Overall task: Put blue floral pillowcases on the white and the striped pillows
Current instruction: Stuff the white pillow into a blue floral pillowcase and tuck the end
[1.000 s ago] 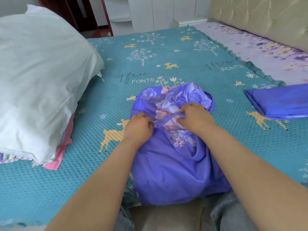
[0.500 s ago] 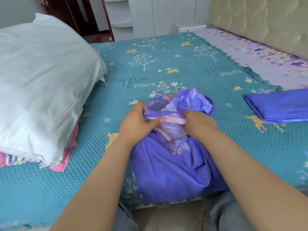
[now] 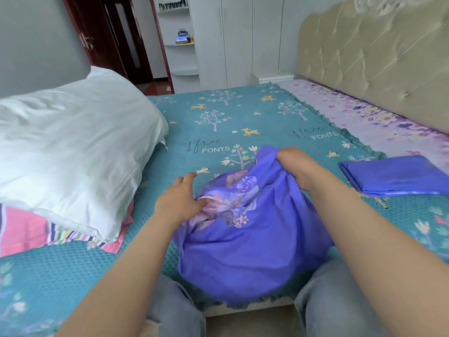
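A bunched blue floral pillowcase [image 3: 252, 244] lies on the teal bedspread in front of me. My right hand [image 3: 295, 166] grips its far edge and holds it raised. My left hand [image 3: 181, 200] pinches the near left edge with the thumb, its fingers spread. A big white pillow [image 3: 73, 147] rests at the left on top of a pink striped pillow [image 3: 36, 229], of which only the near edge shows. A second blue pillowcase [image 3: 393, 176] lies folded at the right.
The teal bedspread [image 3: 218, 122] with deer and trees covers the bed. A beige tufted headboard [image 3: 379, 62] stands at the right, behind a strip of purple floral sheet [image 3: 364, 117]. White wardrobes and a dark door are at the back. My knees touch the bed's near edge.
My hands have moved apart: the right one went up and away with the pillowcase's edge, the left one drew back to the left. The cloth has spread wider. My view tilted up.
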### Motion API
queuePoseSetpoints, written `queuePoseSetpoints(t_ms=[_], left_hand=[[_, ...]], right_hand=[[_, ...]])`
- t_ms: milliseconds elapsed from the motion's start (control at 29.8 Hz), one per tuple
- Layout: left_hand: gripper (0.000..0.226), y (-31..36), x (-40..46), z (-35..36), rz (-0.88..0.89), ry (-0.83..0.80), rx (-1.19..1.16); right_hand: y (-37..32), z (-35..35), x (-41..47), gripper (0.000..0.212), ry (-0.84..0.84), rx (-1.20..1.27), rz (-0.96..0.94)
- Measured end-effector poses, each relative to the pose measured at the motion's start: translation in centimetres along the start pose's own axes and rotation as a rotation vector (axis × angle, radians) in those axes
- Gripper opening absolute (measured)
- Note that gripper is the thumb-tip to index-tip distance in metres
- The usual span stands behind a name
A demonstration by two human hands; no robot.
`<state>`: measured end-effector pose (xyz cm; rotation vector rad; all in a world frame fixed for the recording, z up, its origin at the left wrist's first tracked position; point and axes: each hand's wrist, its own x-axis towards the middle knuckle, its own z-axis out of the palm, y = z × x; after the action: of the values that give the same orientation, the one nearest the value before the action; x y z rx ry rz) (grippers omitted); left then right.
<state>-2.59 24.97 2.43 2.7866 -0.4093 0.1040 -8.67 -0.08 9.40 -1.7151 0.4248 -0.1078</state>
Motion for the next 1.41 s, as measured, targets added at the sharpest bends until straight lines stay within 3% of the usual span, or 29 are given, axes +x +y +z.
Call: queuePoseSetpoints(t_ms=[67, 101, 168, 235, 268, 436, 536, 603, 670, 737, 804, 871, 905, 1005, 1072, 1139, 1173, 1307, 1340, 1407], left_hand=[[0.086, 2.7, -0.3, 0.0, 0.151, 0.002, -0.096], [0.084, 4.0, -0.4, -0.2, 0.205, -0.006, -0.156], [0.056, 6.0, 0.0, -0.2, 0.267, -0.016, -0.268], [0.020, 7.1, 0.1, -1.3, 0.253, 0.040, -0.279], [0.011, 7.2, 0.4, -1.7, 0.206, 0.064, -0.283], [0.024, 6.5, 1.3, -6.1, 0.063, 0.144, -0.764], [0.023, 6.0, 1.7, -8.6, 0.023, 0.262, -0.870], [0.019, 5.3, 1.8, -10.3, 0.035, 0.322, -0.756], [0.030, 4.1, 1.2, -12.0, 0.118, 0.241, -0.558], [0.037, 3.1, 0.2, -13.2, 0.155, 0.065, -0.295], [0.031, 2.1, -0.6, -13.8, 0.150, -0.013, -0.036], [0.020, 1.5, -1.6, -15.2, 0.073, 0.090, -0.016], [0.025, 1.2, -1.9, -16.0, 0.018, 0.195, -0.115], [0.031, 0.3, -2.6, -20.2, -0.106, 0.529, -0.420], [0.024, 0.4, -2.7, -22.6, -0.129, 0.682, -0.476], [0.021, 0.5, -2.5, -24.5, -0.150, 0.810, -0.555], [0.022, 0.3, -2.4, -25.3, -0.160, 0.871, -0.621], [0.027, -0.7, -1.4, -26.7, -0.183, 1.048, -0.654], [0.028, -0.1, -1.2, -26.4, -0.168, 1.104, -0.701], [0.035, 1.5, -1.2, -25.5, -0.078, 1.225, -0.822]], right_hand=[[-2.3, 0.8, -0.8, 0.017, -0.084, -0.019, -0.047], [-3.4, 1.0, -1.2, 0.018, -0.099, -0.040, -0.077], [-4.8, 1.2, -1.5, 0.016, -0.091, -0.066, -0.112], [-5.9, 0.6, -2.0, 0.018, -0.089, -0.136, -0.127], [-6.0, 0.2, -2.0, 0.022, -0.081, -0.172, -0.114], [-5.1, -0.9, -2.9, 0.012, -0.035, -0.113, -0.178], [-5.1, -0.8, -4.2, 0.026, -0.110, -0.617, -0.232], [-5.4, -0.4, -4.5, 0.035, -0.162, -1.076, -0.178], [-5.7, -0.4, -3.9, 0.031, -0.078, -1.282, -0.178], [-6.1, -0.4, -3.4, 0.022, 0.073, -1.116, -0.209], [-6.6, 0.3, -3.5, 0.010, 0.093, -0.698, -0.280], [-7.1, 2.0, -3.7, 0.016, 0.013, -0.315, -0.320], [-7.5, 2.7, -4.1, 0.024, -0.037, -0.259, -0.346], [-9.8, 4.9, -5.8, 0.055, -0.278, -0.619, -0.359], [-11.0, 5.8, -6.4, 0.045, -0.385, -1.001, -0.318], [-11.0, 6.0, -6.2, 0.032, -0.347, -1.101, -0.323], [-10.6, 5.9, -5.7, 0.028, -0.327, -0.951, -0.325], [-9.3, 4.7, -3.4, 0.032, -0.318, 0.105, -0.196], [-9.6, 4.4, -2.9, 0.033, -0.326, 0.199, -0.212], [-10.2, 3.7, -2.3, 0.035, -0.242, 0.160, -0.312]])
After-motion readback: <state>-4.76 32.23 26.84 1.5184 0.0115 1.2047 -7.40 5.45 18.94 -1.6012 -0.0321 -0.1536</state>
